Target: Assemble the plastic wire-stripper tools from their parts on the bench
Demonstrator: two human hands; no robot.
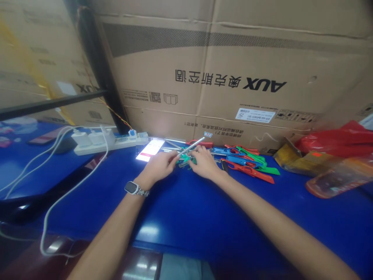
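My left hand (159, 168), a watch on its wrist, is closed on a thin silver metal rod (190, 146) that slants up to the right. Beside it, my right hand (205, 161) has its fingers bent around a small green plastic part (192, 158), blurred and partly hidden by the fingers. More small green pieces (183, 158) lie between the hands. Right of my right hand is a pile of red, blue and green plastic handles that look like long-nosed lighters, among them a blue one (240, 160) and a red one (253, 172). Some silver rods (175, 141) lie behind the hands.
A lit phone (150, 149) lies left of my hands. Further left, a power strip (109, 144) carries white chargers, with a white cable (58, 194) looping over the blue table (180, 217). A large cardboard box (163, 58) stands behind. A red bag (335, 140) and an orange-tinted container (332, 182) are at right.
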